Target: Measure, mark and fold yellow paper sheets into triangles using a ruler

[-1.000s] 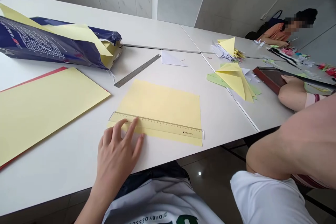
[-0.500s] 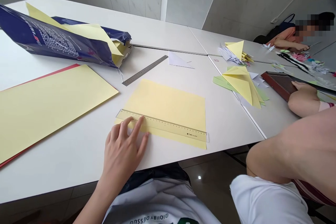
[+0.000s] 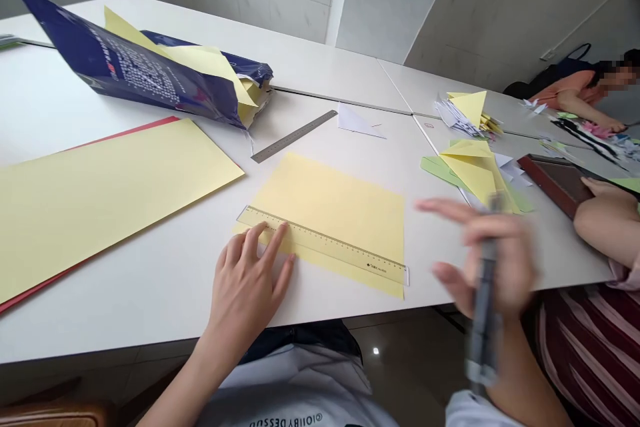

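Note:
My left hand (image 3: 247, 280) lies flat with fingers spread, its fingertips pressing the left end of a clear plastic ruler (image 3: 330, 245). The ruler lies across the near edge of a pale yellow sheet (image 3: 335, 207) on the white table (image 3: 150, 280). My right hand (image 3: 493, 260) hovers blurred at the table's right front edge, closed round a grey pen-like tool (image 3: 484, 320) that points downward, with some fingers stretched toward the sheet.
A steel ruler (image 3: 294, 136) lies behind the sheet. A large yellow sheet over red card (image 3: 100, 187) covers the left. A dark blue bag (image 3: 140, 73) holds yellow paper. Folded yellow and green papers (image 3: 475, 167) lie right. A seated neighbour's arm (image 3: 607, 213) rests by a dark tray (image 3: 557, 181); another person sits farther back.
My right hand has come up into view at the right holding the grey tool. The camera has swung left a little. My left hand stays on the ruler.

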{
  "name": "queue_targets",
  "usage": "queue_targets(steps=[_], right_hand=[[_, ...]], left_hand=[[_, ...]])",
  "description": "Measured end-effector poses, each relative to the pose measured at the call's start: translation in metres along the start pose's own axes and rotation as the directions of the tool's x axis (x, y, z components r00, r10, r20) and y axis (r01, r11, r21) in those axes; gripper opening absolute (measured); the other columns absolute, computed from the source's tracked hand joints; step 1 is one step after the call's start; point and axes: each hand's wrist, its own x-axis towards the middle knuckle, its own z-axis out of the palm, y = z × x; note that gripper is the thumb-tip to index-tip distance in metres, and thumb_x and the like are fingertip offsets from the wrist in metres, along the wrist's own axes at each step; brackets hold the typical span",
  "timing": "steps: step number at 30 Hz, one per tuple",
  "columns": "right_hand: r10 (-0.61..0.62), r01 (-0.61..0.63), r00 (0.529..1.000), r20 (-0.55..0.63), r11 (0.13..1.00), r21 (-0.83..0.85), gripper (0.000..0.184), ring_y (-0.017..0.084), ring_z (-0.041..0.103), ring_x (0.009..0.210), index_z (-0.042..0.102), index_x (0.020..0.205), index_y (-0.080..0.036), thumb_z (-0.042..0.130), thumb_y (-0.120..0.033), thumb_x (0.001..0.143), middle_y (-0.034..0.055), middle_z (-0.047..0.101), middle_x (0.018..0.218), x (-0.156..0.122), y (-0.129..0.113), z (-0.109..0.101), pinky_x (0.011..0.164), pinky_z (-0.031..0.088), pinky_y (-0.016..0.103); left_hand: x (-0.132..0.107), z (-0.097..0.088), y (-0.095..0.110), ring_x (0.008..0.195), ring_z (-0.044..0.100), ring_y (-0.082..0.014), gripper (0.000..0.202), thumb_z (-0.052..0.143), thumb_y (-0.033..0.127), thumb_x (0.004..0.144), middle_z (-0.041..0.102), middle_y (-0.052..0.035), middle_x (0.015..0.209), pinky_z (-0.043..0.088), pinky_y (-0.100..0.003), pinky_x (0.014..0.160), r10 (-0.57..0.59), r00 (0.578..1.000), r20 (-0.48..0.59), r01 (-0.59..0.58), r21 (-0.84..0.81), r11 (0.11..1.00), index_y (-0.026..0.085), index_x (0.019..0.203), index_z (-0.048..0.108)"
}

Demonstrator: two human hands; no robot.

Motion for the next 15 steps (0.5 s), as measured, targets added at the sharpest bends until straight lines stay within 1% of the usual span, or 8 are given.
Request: queue_targets(steps=[1, 3, 4, 5, 7, 11, 13, 15], right_hand=[[-0.018, 0.018, 0.992, 0.125, 1.000, -0.006, 0.023, 0.024, 0.066, 0.111, 0.054, 0.092, -0.024, 0.070, -0.040, 0.086, 0.0068, 0.069, 0.118, -0.003, 0.005, 0.006, 0.092, 0.056, 0.044], [-0.016, 0.032, 0.930, 0.368, 0.999, -0.035, 0.024, 0.024, 0.066, 0.116, 0.045, 0.085, -0.026, 0.068, -0.032, 0.087, 0.0073, 0.068, 0.125, -0.014, 0.019, 0.019, 0.091, 0.058, 0.041], [0.009, 0.018, 0.899, 0.438, 0.998, -0.058, 0.022, 0.024, 0.064, 0.119, 0.044, 0.084, -0.026, 0.066, -0.030, 0.089, 0.0081, 0.065, 0.130, -0.020, 0.027, 0.024, 0.091, 0.059, 0.040], [0.039, -0.005, 0.882, 0.469, 0.997, -0.074, 0.021, 0.024, 0.062, 0.122, 0.043, 0.085, -0.026, 0.063, -0.030, 0.090, 0.0084, 0.064, 0.132, -0.027, 0.034, 0.027, 0.093, 0.059, 0.040], [0.105, -0.068, 0.867, 0.487, 0.993, -0.092, 0.021, 0.024, 0.056, 0.129, 0.042, 0.085, -0.026, 0.061, -0.032, 0.091, 0.0079, 0.062, 0.135, -0.037, 0.048, 0.031, 0.099, 0.056, 0.043], [0.215, -0.186, 0.870, 0.443, 0.976, -0.109, 0.020, 0.024, 0.051, 0.134, 0.042, 0.086, -0.026, 0.059, -0.036, 0.092, 0.0070, 0.059, 0.138, -0.048, 0.066, 0.028, 0.108, 0.050, 0.047], [0.234, -0.201, 0.870, 0.433, 0.972, -0.120, 0.018, 0.023, 0.050, 0.135, 0.043, 0.088, -0.026, 0.058, -0.035, 0.092, 0.0070, 0.058, 0.140, -0.050, 0.069, 0.026, 0.110, 0.048, 0.047], [0.224, -0.190, 0.872, 0.436, 0.974, -0.122, 0.017, 0.023, 0.049, 0.136, 0.044, 0.089, -0.026, 0.058, -0.035, 0.092, 0.0068, 0.057, 0.142, -0.053, 0.071, 0.027, 0.111, 0.047, 0.047]], left_hand=[[0.000, 0.000, 0.000, 0.110, 0.050, -0.0307, 0.049, 0.041, 0.042, 0.096, 0.053, -0.0132, 0.129, 0.048, -0.046, 0.091, -0.001, 1.000, -0.002, 0.001, -0.002, 1.000, 0.021, 0.139, 0.050], [-0.001, 0.000, 0.001, 0.110, 0.050, -0.0305, 0.048, 0.042, 0.041, 0.096, 0.054, -0.0133, 0.129, 0.048, -0.046, 0.091, -0.006, 1.000, -0.003, 0.006, -0.008, 1.000, 0.020, 0.139, 0.050], [-0.001, -0.001, 0.002, 0.111, 0.050, -0.0305, 0.048, 0.042, 0.040, 0.096, 0.054, -0.0133, 0.129, 0.048, -0.046, 0.092, -0.009, 1.000, 0.001, 0.009, -0.013, 1.000, 0.020, 0.139, 0.050], [-0.002, -0.001, 0.002, 0.111, 0.050, -0.0304, 0.048, 0.042, 0.040, 0.096, 0.054, -0.0132, 0.129, 0.048, -0.046, 0.092, -0.013, 1.000, 0.006, 0.013, -0.019, 1.000, 0.020, 0.139, 0.050], [-0.002, -0.002, 0.002, 0.113, 0.050, -0.0303, 0.048, 0.042, 0.040, 0.096, 0.054, -0.0129, 0.130, 0.048, -0.046, 0.093, -0.018, 1.000, 0.018, 0.018, -0.031, 0.999, 0.021, 0.139, 0.049], [-0.004, -0.001, 0.002, 0.114, 0.049, -0.0300, 0.048, 0.043, 0.040, 0.096, 0.053, -0.0126, 0.131, 0.048, -0.047, 0.094, -0.015, 1.000, 0.021, 0.016, -0.036, 0.999, 0.021, 0.139, 0.049], [-0.004, 0.000, 0.001, 0.114, 0.049, -0.0300, 0.048, 0.044, 0.040, 0.096, 0.053, -0.0125, 0.130, 0.048, -0.047, 0.094, -0.012, 1.000, 0.016, 0.013, -0.030, 0.999, 0.021, 0.139, 0.049], [-0.004, 0.001, 0.001, 0.113, 0.049, -0.0299, 0.047, 0.045, 0.039, 0.096, 0.053, -0.0124, 0.130, 0.048, -0.047, 0.094, -0.008, 1.000, 0.010, 0.008, -0.027, 1.000, 0.020, 0.139, 0.050]])
